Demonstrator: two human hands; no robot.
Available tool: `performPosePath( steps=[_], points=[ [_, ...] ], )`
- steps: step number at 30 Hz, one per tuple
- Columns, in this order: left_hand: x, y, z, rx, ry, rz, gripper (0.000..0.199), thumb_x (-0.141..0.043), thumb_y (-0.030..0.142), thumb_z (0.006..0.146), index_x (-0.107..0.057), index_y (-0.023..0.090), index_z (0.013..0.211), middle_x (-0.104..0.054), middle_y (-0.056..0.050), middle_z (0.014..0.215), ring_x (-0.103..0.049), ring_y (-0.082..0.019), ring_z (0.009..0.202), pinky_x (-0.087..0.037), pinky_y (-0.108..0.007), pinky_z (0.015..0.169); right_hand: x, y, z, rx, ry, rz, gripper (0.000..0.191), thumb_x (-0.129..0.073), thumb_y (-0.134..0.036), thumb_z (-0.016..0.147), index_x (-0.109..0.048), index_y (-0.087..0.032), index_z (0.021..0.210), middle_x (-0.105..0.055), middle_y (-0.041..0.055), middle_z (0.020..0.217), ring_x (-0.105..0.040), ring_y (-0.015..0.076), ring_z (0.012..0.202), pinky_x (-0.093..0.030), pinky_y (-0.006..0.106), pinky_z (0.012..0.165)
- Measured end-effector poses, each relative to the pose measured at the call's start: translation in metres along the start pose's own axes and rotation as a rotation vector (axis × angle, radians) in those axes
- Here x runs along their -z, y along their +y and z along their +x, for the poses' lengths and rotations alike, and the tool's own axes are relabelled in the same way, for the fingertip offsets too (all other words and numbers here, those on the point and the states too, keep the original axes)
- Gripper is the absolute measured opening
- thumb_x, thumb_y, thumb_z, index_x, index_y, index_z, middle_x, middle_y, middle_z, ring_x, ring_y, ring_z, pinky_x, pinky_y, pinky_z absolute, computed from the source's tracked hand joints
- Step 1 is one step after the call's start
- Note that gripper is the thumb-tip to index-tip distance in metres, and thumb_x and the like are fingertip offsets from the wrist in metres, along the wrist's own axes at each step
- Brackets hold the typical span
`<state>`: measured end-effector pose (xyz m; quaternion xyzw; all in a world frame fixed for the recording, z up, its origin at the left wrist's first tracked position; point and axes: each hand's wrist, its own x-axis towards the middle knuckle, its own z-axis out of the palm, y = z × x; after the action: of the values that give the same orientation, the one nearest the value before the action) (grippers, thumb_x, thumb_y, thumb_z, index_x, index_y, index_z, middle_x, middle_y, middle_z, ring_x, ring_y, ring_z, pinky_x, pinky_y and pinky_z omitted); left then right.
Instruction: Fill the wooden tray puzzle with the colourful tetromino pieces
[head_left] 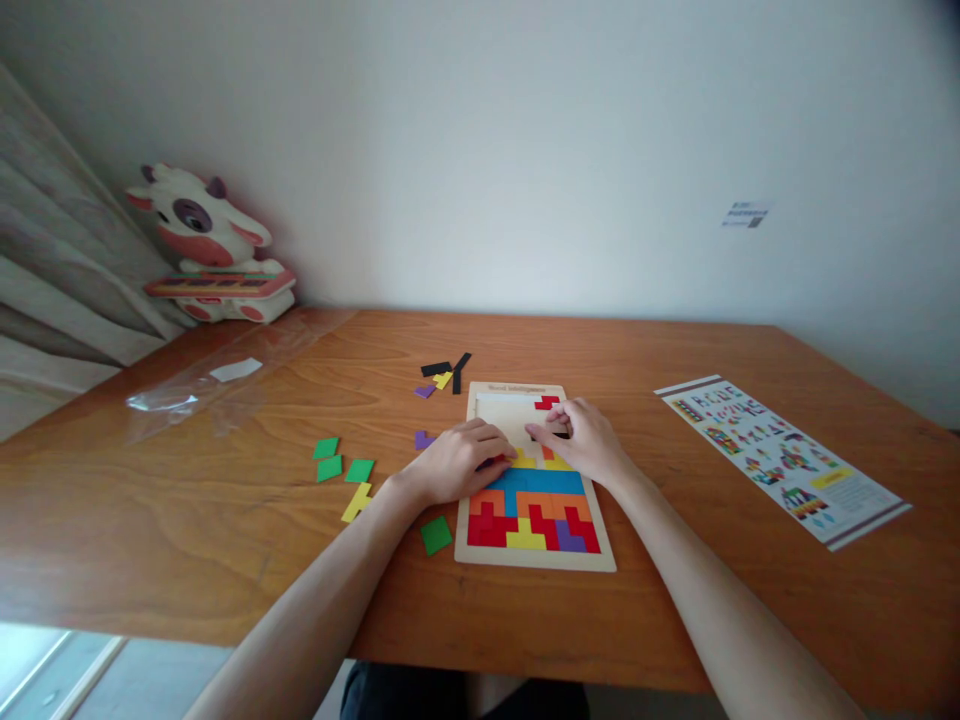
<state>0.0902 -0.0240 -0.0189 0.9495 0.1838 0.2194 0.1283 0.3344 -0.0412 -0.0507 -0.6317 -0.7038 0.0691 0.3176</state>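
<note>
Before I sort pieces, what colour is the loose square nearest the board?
Green square, seen best in the head view.

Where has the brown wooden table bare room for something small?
The table is bare between the right forearm and the white printed sheet, and beyond the pale wooden puzzle board. Crowded: left of the board, among flat green squares, and the board itself, beneath the left hand and right hand.

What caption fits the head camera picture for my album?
Left hand and right hand at a colourful puzzle board, green pieces beside it.
</note>
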Motion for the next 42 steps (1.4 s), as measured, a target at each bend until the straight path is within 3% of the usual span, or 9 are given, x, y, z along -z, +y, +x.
performPosePath(
  steps=[8,15,19,24,29,34,42],
  points=[
    [-0.002,-0.002,0.000,-0.002,-0.008,-0.008,0.018,-0.051,0.021,0.094,-0.067,0.019,0.102,-0.068,-0.007,0.101,-0.061,-0.017,0.094,-0.049,-0.030,0.087,-0.005,0.000,-0.001,-0.004,0.008,-0.084,0.042,-0.067,-0.062,0.073,-0.059,-0.022,0.084,-0.063,0.0071,0.089,-0.060,0.0249,0.083,-0.045,0.037,0.073],
    [0.008,-0.012,-0.004,0.053,0.034,0.019,0.020,-0.048,0.025,0.095,-0.066,0.019,0.103,-0.067,-0.007,0.099,-0.061,-0.017,0.094,-0.048,-0.028,0.084,0.003,-0.004,0.003,-0.195,-0.022,0.204,0.049,-0.046,-0.067,0.086,-0.060,-0.020,0.084,-0.066,0.0065,0.082,-0.060,0.0209,0.074,-0.044,0.032,0.066],
    [0.033,-0.029,-0.015,0.210,0.094,0.157,0.019,-0.048,0.026,0.094,-0.066,0.018,0.093,-0.066,-0.006,0.089,-0.060,-0.017,0.085,-0.046,-0.029,0.079,0.005,-0.006,0.003,-0.220,-0.018,0.215,0.050,-0.040,-0.066,0.089,-0.058,-0.020,0.080,-0.064,0.0051,0.076,-0.059,0.0203,0.070,-0.041,0.031,0.062],
    [0.059,-0.052,-0.036,0.573,-0.082,0.104,0.028,-0.053,0.045,0.089,-0.066,0.021,0.083,-0.067,-0.002,0.079,-0.061,-0.016,0.071,-0.042,-0.026,0.063,0.004,-0.007,0.003,-0.200,-0.009,0.198,0.047,-0.039,-0.062,0.092,-0.057,-0.020,0.081,-0.064,0.0058,0.078,-0.059,0.0205,0.071,-0.040,0.030,0.061],
    [0.063,-0.065,-0.051,0.796,-0.141,-0.180,0.040,-0.077,0.052,0.061,-0.067,0.020,0.085,-0.070,-0.002,0.078,-0.063,-0.018,0.071,-0.046,-0.026,0.063,0.005,-0.008,0.004,-0.204,-0.005,0.197,0.048,-0.036,-0.062,0.092,-0.057,-0.020,0.081,-0.065,0.0066,0.080,-0.060,0.0210,0.072,-0.041,0.030,0.061],
    [0.063,-0.069,-0.053,0.874,-0.203,-0.313,0.035,-0.076,0.048,0.058,-0.069,0.020,0.078,-0.071,-0.003,0.076,-0.064,-0.020,0.072,-0.047,-0.027,0.064,0.005,-0.009,0.004,-0.205,0.000,0.198,0.050,-0.036,-0.064,0.091,-0.058,-0.020,0.084,-0.067,0.0081,0.082,-0.062,0.0221,0.074,-0.042,0.032,0.063],
    [0.059,-0.064,-0.046,0.832,-0.150,-0.437,0.028,-0.078,0.042,0.057,-0.064,0.020,0.070,-0.070,-0.001,0.069,-0.065,-0.018,0.067,-0.048,-0.027,0.062,0.004,-0.006,0.005,-0.213,0.002,0.241,0.049,-0.038,-0.065,0.091,-0.060,-0.020,0.088,-0.069,0.0091,0.088,-0.064,0.0232,0.079,-0.045,0.033,0.068]
  ],
)
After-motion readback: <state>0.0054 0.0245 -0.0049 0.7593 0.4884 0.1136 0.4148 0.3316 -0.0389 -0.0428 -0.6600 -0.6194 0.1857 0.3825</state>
